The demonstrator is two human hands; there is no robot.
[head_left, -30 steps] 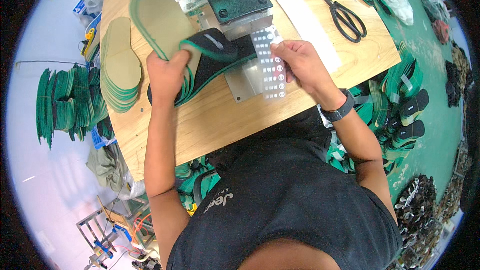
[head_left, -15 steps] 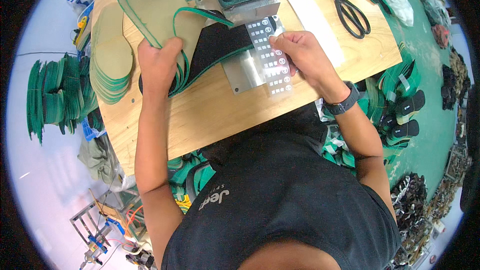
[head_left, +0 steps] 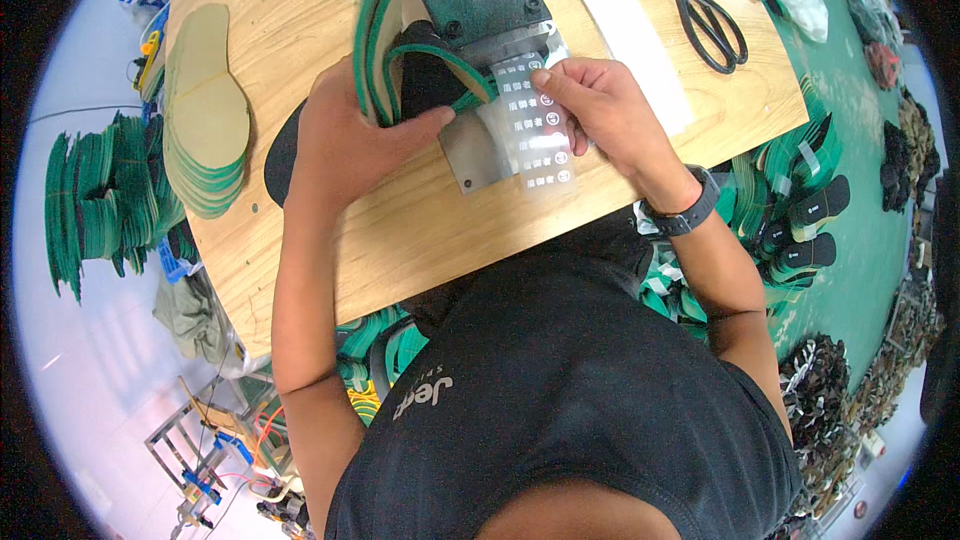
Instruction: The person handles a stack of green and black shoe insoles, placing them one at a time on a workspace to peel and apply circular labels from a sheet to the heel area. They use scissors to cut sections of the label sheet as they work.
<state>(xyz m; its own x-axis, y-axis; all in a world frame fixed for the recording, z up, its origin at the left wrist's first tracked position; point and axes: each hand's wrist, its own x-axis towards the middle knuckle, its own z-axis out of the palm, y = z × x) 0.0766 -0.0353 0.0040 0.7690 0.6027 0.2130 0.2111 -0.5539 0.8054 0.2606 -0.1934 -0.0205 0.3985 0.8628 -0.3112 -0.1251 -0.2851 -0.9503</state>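
Note:
My left hand [head_left: 345, 140] is closed on bent shoe insoles [head_left: 372, 40], tan with green edges, which stand curled up from it. One insole's black face and curling green rim reach toward the metal plate; the fingers are partly hidden. My right hand [head_left: 605, 115] pinches the right edge of a clear film strip [head_left: 525, 130] bearing rows of white printed marks. This strip lies over the shiny metal plate [head_left: 470, 155] in front of a dark press-like machine [head_left: 475, 5]. Beside my left hand, part of a black insole [head_left: 283, 160] rests on the table.
A fanned stack of tan insoles [head_left: 210, 110] lies at the table's left. Black-handled scissors [head_left: 705, 25] lie at the right, beyond a long white strip [head_left: 640, 40]. Green insole piles [head_left: 105, 190] stand off the left edge; more bundles [head_left: 810, 210] are on the floor at right.
My left hand has moved right, lifting and curling the insoles upright off the table. The film strip has shifted slightly left and down under my right hand, which keeps its pinch.

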